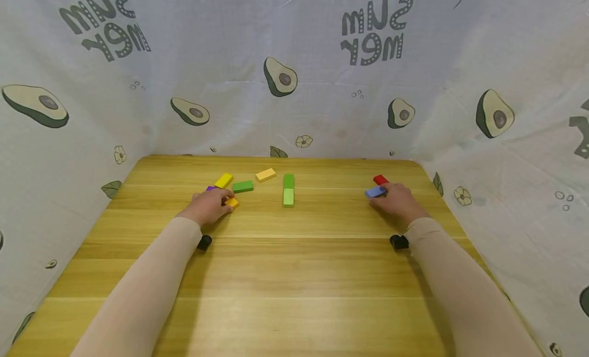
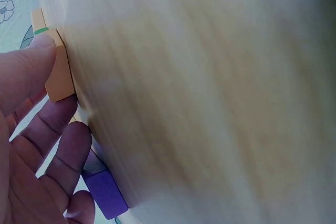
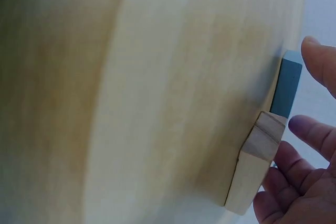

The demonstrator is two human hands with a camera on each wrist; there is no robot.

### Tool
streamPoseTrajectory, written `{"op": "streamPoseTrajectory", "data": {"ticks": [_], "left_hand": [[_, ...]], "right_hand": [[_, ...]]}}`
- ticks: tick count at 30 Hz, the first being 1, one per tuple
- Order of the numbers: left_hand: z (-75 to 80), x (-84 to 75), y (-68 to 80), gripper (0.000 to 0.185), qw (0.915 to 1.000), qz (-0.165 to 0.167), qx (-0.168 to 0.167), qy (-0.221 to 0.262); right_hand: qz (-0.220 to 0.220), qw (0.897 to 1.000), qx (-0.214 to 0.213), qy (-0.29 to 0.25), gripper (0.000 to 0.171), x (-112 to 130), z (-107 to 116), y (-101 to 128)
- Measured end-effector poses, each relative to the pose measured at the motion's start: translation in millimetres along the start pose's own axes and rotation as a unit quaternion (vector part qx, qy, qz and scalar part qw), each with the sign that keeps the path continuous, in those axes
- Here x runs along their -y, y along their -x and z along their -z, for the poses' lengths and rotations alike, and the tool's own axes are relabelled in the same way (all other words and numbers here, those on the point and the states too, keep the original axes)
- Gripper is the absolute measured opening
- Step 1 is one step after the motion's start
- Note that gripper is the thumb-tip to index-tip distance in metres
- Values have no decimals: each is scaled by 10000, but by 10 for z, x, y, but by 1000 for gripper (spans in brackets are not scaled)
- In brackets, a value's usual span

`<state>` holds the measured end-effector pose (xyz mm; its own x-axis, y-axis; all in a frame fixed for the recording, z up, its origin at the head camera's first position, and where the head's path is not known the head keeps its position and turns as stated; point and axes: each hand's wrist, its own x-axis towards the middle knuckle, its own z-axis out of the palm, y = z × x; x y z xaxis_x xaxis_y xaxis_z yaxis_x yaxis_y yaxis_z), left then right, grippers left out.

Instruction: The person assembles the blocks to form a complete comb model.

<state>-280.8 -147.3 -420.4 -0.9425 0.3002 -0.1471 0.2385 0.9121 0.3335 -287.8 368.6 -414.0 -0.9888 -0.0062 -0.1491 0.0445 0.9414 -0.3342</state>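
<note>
My left hand (image 1: 209,205) pinches an orange block (image 2: 62,74), thumb on one end and a fingertip at the other. A purple block (image 2: 106,193) lies beside its lower fingers; in the head view the hand partly covers it. On the right, my right hand (image 1: 398,200) is at a blue block (image 1: 376,192). The right wrist view shows the thumb and fingers spread around that blue block (image 3: 286,85), with a gap between thumb and block. Plain wood-coloured pieces (image 3: 251,169) lie by the lower fingers. A red block (image 1: 380,179) lies just behind the blue one.
Between the hands, a green block (image 1: 288,181) and a light green block (image 1: 288,198) lie end to end. A yellow block (image 1: 224,180), another green block (image 1: 243,186) and a pale orange block (image 1: 265,175) lie near the left hand. Printed cloth (image 1: 322,106) hangs behind the wooden table (image 1: 294,275).
</note>
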Motion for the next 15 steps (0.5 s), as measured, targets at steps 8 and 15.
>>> {"op": "streamPoseTrajectory", "data": {"ticks": [8, 15], "left_hand": [[-3, -4, 6, 36, 10000, -54, -33, -55], [-6, 1, 7, 35, 9999, -88, -61, -46]], "right_hand": [[-12, 10000, -75, 65, 74, 3, -23, -24], [-26, 9997, -144, 207, 70, 23, -29, -43]]}}
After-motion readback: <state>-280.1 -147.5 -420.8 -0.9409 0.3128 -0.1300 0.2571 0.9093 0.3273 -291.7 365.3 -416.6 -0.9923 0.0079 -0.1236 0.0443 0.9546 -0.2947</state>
